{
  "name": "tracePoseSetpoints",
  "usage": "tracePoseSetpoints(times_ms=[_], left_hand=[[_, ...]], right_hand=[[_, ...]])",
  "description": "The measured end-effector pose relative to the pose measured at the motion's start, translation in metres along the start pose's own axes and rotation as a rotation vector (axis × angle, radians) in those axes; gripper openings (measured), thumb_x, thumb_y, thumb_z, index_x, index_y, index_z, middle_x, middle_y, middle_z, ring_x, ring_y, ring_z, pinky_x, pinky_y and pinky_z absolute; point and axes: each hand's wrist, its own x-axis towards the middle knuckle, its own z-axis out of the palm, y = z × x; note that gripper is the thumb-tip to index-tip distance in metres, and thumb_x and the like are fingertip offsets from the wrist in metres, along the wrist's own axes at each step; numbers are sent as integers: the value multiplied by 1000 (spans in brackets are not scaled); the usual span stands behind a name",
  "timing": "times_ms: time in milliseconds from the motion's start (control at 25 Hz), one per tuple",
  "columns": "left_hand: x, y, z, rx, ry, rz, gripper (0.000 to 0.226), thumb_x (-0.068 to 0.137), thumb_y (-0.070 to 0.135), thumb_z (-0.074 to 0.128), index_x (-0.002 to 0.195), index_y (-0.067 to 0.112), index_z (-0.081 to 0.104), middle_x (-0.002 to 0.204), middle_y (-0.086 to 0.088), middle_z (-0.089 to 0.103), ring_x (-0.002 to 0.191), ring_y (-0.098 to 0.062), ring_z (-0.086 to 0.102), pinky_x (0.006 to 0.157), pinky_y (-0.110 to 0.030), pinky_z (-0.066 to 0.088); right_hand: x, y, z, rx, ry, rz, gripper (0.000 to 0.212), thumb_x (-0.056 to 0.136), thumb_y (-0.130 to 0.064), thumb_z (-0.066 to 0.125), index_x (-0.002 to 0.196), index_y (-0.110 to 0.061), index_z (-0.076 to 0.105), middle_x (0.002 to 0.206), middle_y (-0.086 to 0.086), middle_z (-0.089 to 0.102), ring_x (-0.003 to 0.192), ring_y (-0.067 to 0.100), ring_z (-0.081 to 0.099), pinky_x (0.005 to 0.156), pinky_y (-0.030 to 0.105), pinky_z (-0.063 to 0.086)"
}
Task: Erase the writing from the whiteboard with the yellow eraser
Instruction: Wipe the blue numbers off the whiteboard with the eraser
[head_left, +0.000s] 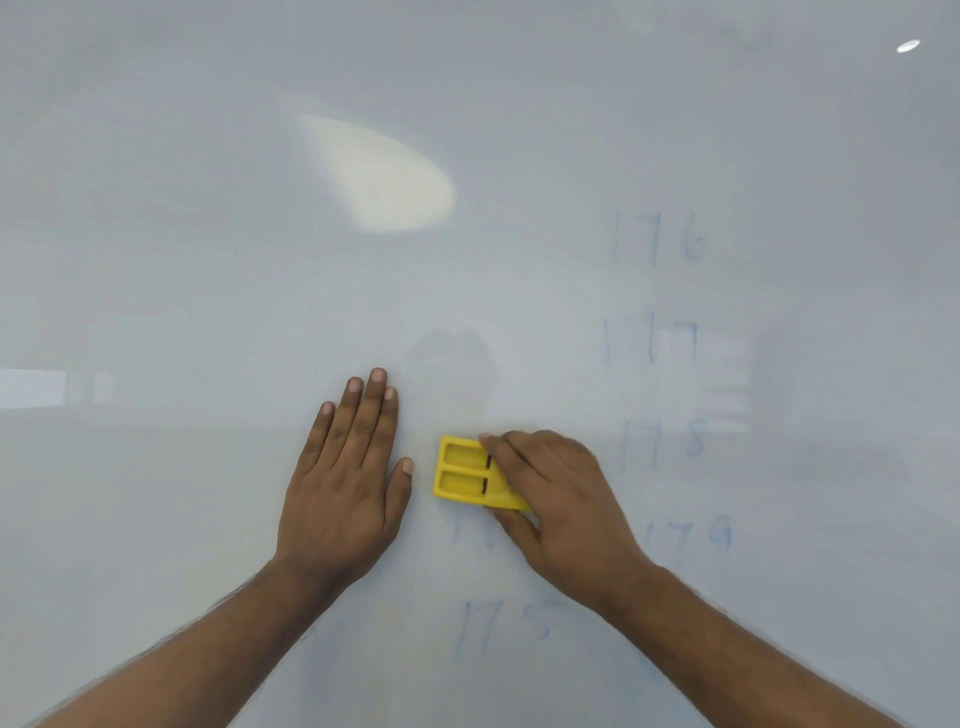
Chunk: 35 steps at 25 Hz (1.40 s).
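The whiteboard (208, 260) fills the whole view. The yellow eraser (462, 470) lies flat against it low in the middle, and my right hand (561, 499) grips its right end. My left hand (345, 483) rests flat on the board just left of the eraser, fingers together and holding nothing. Faint blue numbers remain: "176" (660, 241), "177" (652, 340), "178" (667, 441) and "179" (691, 540) in a column at the right, and "175" (506, 626) below the eraser. A smudged trace (470, 530) shows just under the eraser.
A bright oval light reflection (384, 176) sits on the board above centre, and a small one (908, 45) at the top right. Dim room reflections cross the board at mid height.
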Motion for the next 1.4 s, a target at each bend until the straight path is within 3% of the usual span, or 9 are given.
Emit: tracePoseSetpoints(times_ms=[320,480,640,880,1120,1400], left_hand=[[-14,-1,0,13,-30,26,64,102,33,33,158,4,23,168,-11,18,156,-26,15,127,-42,13],[-18,3,1,10,-26,-4,63,103,33,33,158,3,23,168,-11,19,157,-25,14,127,-43,13],[-25,8,3,4,-25,-26,64,102,33,34,158,4,23,168,-11,18,157,-26,14,127,-44,14],[-32,8,3,8,-39,-11,65,102,34,34,158,3,23,168,-13,18,157,-26,14,127,-44,13],[-35,7,3,1,-51,-8,65,102,34,34,158,3,22,168,-12,17,157,-26,13,127,-44,13],[-73,20,9,-1,-81,-10,67,101,34,36,157,2,23,168,-13,17,157,-27,13,127,-44,12]], right_hand=[[-73,0,3,-128,-123,-165,49,91,-30,58,136,-13,50,123,1,60,104,24,57,96,37,42],[-58,21,-13,-72,-65,9,48,95,-35,53,139,-16,47,127,0,58,108,25,57,97,36,41],[-39,9,-3,29,4,100,50,92,-28,62,139,-12,50,128,2,58,110,27,56,96,38,42],[-83,-31,25,-22,-125,-110,52,89,-26,64,137,-13,49,124,2,57,104,26,55,95,38,42],[-138,-9,20,-171,-247,-294,49,89,-24,61,136,-16,50,123,1,61,103,24,58,97,37,40],[-95,-17,14,-21,-96,10,49,93,-30,59,138,-16,48,123,1,58,106,25,54,94,37,40]])
